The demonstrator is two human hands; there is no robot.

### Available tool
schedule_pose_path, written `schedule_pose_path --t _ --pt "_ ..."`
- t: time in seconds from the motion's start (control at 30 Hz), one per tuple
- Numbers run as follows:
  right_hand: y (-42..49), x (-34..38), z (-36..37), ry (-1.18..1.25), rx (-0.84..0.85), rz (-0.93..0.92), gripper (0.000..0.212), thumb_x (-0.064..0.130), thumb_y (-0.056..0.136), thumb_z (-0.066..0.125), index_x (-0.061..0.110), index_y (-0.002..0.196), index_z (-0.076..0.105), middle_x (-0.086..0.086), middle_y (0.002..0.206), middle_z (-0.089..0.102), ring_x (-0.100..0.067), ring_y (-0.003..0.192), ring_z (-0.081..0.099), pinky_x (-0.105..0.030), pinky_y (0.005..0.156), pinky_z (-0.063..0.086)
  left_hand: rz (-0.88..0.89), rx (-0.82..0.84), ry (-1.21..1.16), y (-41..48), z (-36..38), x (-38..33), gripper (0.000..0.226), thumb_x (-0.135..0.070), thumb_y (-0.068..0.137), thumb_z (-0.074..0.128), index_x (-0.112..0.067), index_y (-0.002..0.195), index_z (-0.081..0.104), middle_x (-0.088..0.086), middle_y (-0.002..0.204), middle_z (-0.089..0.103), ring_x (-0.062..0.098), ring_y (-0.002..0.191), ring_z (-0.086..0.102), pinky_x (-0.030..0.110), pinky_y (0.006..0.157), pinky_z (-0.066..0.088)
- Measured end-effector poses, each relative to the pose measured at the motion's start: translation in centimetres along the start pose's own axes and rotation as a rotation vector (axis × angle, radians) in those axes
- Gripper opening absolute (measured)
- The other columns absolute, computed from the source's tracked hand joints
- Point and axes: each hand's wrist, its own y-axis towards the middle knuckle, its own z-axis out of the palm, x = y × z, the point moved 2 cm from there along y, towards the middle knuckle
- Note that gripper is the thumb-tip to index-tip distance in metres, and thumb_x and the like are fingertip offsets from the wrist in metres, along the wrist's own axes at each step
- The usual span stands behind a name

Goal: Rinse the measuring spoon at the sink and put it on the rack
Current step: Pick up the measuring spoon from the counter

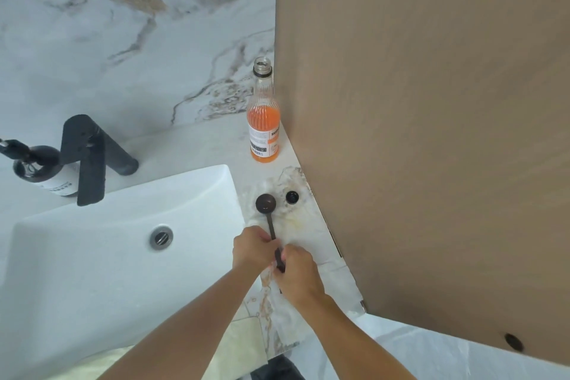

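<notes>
Beside a white rectangular sink basin (92,256), on the narrow marble-patterned surface (314,244) to its right, lies a dark brown measuring spoon (267,210) with a round bowl and a long, thin, flat handle. Both hands meet at the handle's near end. The left hand (251,248) is curled, its fingertips pinching the handle partway along. The right hand (297,270) is closed around the end nearest the person. The bowl rests on or just above the surface; which one cannot be told.

The spoon's long axis runs almost straight away from the person, with the bowl at the far end pointing toward the wall and its hollow facing up. Just to the right of the bowl sits a small black bottle cap (291,197). Farther back stands an open, ribbed clear glass bottle (263,120) half full of orange drink, close against a tan wooden panel (431,133).

Judging by its slim build, the spoon is likely light and rigid, and probably slippery once wet. The handle is the sensible place to hold, leaving the bowl free for rinsing under the matte black tap (89,157). No rack is visible.
</notes>
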Motion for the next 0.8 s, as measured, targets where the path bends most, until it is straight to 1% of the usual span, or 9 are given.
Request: schedule_pose_path --t 0.13,0.23,0.33,0.43,0.5,0.57,0.63,0.7,0.8 --pt "-0.3 0.5 0.6 0.001 -0.002 0.014 0.017 0.023 0.091 0.062 0.018 0.086 0.047 -0.001 0.094 0.052 -0.015 0.079 0.048 -0.021 0.068 0.039 -0.009 0.029 -0.087 0.3 -0.1 0.9 0.019 -0.018 0.071 0.070 0.001 0.071 0.070 0.017 0.072 0.075 0.034 0.073 0.073 0.045 0.074 0.061" --pt "-0.6 1.5 0.8 -0.002 -0.003 -0.005 0.014 0.026 0.093 0.058 0.013 0.091 0.055 -0.005 0.098 0.057 -0.015 0.081 0.049 -0.023 0.070 0.043 -0.032 0.048 -0.184 0.7 -1.1 1.9 0.010 -0.014 0.073 0.071 -0.004 0.075 0.072 0.015 0.070 0.076 0.032 0.072 0.075 0.044 0.076 0.062" --pt "-0.9 3.3 1.4 -0.067 0.014 -0.031 0.017 0.016 0.090 0.057 0.007 0.105 0.059 -0.008 0.108 0.059 -0.018 0.085 0.053 -0.025 0.074 0.047 -0.070 0.078 -0.397 1.0 -3.0 3.4 0.004 -0.006 0.077 0.073 -0.005 0.075 0.071 0.016 0.080 0.077 0.028 0.071 0.076 0.040 0.072 0.064" --pt "-1.5 6.1 2.9 -0.119 0.064 -0.055 0.022 0.015 0.091 0.053 0.006 0.110 0.056 -0.009 0.113 0.057 -0.017 0.084 0.046 -0.027 0.071 0.042 -0.106 0.095 -0.673 1.0 -5.9 5.1 0.008 -0.007 0.085 0.073 -0.002 0.080 0.069 0.013 0.074 0.069 0.026 0.063 0.070 0.033 0.062 0.061" --pt "-2.0 8.3 4.5 -0.134 0.105 -0.077 0.021 0.016 0.091 0.051 0.005 0.109 0.055 -0.010 0.113 0.055 -0.023 0.085 0.052 -0.031 0.069 0.041 -0.109 0.076 -0.805 0.8 -8.2 6.5 0.010 -0.008 0.088 0.070 -0.001 0.081 0.069 0.013 0.071 0.064 0.026 0.060 0.065 0.032 0.059 0.060" --pt "-2.4 10.6 6.3 -0.141 0.140 -0.121 0.023 0.019 0.091 0.051 0.006 0.110 0.054 -0.010 0.114 0.055 -0.028 0.096 0.059 -0.032 0.071 0.040 -0.124 0.038 -0.862 0.6 -10.4 8.4 0.009 -0.007 0.089 0.069 -0.001 0.083 0.070 0.012 0.071 0.064 0.025 0.060 0.064 0.031 0.058 0.060" --pt "-2.9 12.4 8.0 -0.069 0.185 -0.172 0.026 0.027 0.091 0.054 0.010 0.110 0.054 -0.006 0.111 0.055 -0.024 0.098 0.057 -0.031 0.077 0.042 -0.150 -0.006 -0.888 0.3 -12.5 10.3 0.008 -0.007 0.089 0.069 0.000 0.085 0.072 0.010 0.071 0.065 0.024 0.060 0.064 0.031 0.058 0.058" --pt "-3.2 14.9 8.6 0.054 0.182 -0.234 0.024 0.033 0.090 0.057 0.013 0.103 0.057 0.000 0.100 0.056 -0.018 0.090 0.054 -0.029 0.078 0.046 -0.163 -0.047 -0.900 0.0 -14.7 12.1 0.009 -0.007 0.088 0.070 0.000 0.084 0.074 0.009 0.070 0.066 0.022 0.057 0.063 0.031 0.054 0.056" --pt "-2.0 20.5 7.8 0.313 0.053 -0.311 0.012 0.024 0.090 0.062 0.013 0.091 0.063 -0.001 0.088 0.066 -0.022 0.079 0.064 -0.039 0.076 0.055 -0.156 -0.064 -0.899 -0.4 -17.6 14.4 0.012 -0.005 0.089 0.066 0.002 0.086 0.075 0.010 0.070 0.067 0.021 0.056 0.062 0.027 0.052 0.054"
